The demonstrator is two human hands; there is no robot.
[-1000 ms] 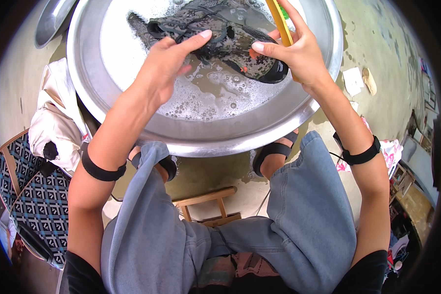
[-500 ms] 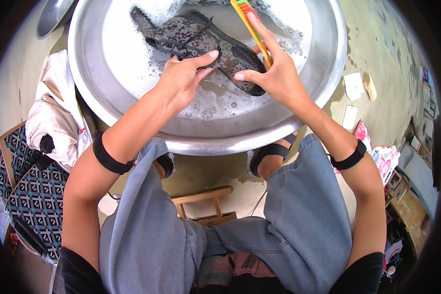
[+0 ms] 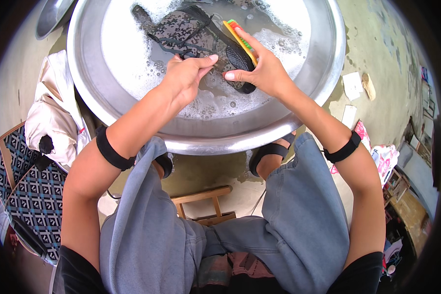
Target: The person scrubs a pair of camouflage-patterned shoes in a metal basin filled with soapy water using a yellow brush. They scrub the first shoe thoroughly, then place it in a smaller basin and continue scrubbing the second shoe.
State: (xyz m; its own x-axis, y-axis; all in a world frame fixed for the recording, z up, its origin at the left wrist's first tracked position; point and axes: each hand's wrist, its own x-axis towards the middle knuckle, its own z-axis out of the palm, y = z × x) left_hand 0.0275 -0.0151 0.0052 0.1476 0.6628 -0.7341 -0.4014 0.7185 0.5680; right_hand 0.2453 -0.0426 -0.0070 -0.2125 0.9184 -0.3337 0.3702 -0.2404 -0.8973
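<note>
A camouflage lace-up shoe [image 3: 191, 36] lies tilted in soapy water inside a wide metal basin [image 3: 196, 145]. My left hand [image 3: 183, 76] grips the shoe's near side, thumb on top and fingers curled under it. My right hand [image 3: 267, 73] holds a scrubbing brush [image 3: 240, 41] with a yellow back and red and green bristles. The brush is against the shoe's dark sole edge, its bristles turned to the right, away from the shoe. My right thumb rests near the end of the shoe. Fingers under the shoe are hidden.
White suds cover much of the water. A patterned bag or cart [image 3: 34, 206] with pale cloth [image 3: 54, 130] on it stands at the left. Another metal bowl [image 3: 54, 17] sits at the upper left. A wooden stool [image 3: 203, 201] is between my feet. White scraps [image 3: 352, 87] lie on the right.
My right hand has moved left and slightly down with the brush, bringing it closer along the shoe's edge. My left hand keeps its grip in nearly the same place.
</note>
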